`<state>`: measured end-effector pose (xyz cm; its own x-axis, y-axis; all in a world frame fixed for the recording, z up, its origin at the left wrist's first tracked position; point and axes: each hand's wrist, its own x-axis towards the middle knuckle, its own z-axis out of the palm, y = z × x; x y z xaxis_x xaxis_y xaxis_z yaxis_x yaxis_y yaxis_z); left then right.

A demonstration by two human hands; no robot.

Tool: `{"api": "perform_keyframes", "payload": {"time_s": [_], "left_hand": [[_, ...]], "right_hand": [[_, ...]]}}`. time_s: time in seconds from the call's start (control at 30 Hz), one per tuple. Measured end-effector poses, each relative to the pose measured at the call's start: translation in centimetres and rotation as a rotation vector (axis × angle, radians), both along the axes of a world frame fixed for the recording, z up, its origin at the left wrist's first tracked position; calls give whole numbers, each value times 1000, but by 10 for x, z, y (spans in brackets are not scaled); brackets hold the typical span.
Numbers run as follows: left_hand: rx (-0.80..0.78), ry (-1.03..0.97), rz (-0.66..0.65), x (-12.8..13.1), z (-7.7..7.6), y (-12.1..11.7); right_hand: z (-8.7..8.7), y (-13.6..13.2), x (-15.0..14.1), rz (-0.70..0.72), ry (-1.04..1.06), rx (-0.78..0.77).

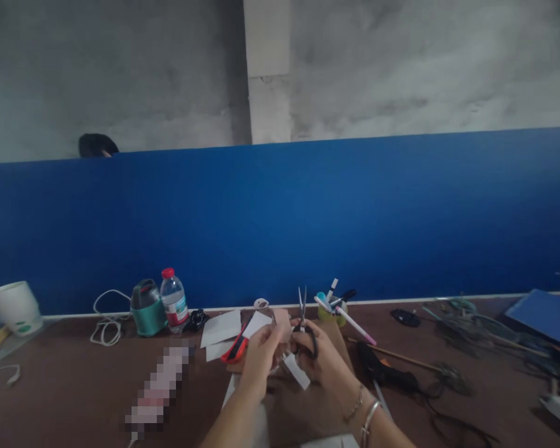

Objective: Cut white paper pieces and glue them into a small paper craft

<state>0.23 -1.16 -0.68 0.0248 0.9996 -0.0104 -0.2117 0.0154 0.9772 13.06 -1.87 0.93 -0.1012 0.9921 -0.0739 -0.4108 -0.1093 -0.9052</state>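
My left hand (pixel 260 356) is closed on a small pale pink piece (pixel 282 321), perhaps paper or card, pinched at its fingertips. In my right hand (pixel 325 356) is a pair of scissors (pixel 302 306), its black handle loops round the fingers. The blades point up and away from me, slightly parted, just right of the pink piece. Below the hands a white strip (pixel 297 372) hangs or lies at a slant; I cannot tell what bears it. White sheets (pixel 220 327) and an orange-red tool (pixel 236 350) lie left of my left hand.
A pen holder (pixel 340 316) with several pens stands beyond my right hand. A bottle (pixel 174 305) and a teal container (pixel 148 318) are at back left, a white cup (pixel 16 309) farther left. Black tool and cords (pixel 387 368) lie right. A blue partition (pixel 280 218) closes the back.
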Motion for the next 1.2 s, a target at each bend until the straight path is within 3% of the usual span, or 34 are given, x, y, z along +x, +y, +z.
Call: {"api": "perform_keyframes", "payload": {"time_s": [0.17,0.37,0.57,0.7,0.93,1.07,1.2], "left_hand": [[-18,-102,-91,7,6,0],[-59,-76,-150,-2,14,-3],[-37,-257,-254,-4,20,-10],[-47,-255,-341,-4,25,-13],[87,9,-127,2,18,-8],[199,78,-76,2,10,-4],[150,28,-124,-1,15,-9]], "right_hand": [[-3,7,2,30,135,-6],[2,-1,13,-2,-3,23],[0,-3,21,116,-14,76],[2,-5,20,129,-118,48],[20,-18,11,-122,-193,90],[22,-20,11,-87,-124,82],[22,-19,16,-78,-96,42]]}}
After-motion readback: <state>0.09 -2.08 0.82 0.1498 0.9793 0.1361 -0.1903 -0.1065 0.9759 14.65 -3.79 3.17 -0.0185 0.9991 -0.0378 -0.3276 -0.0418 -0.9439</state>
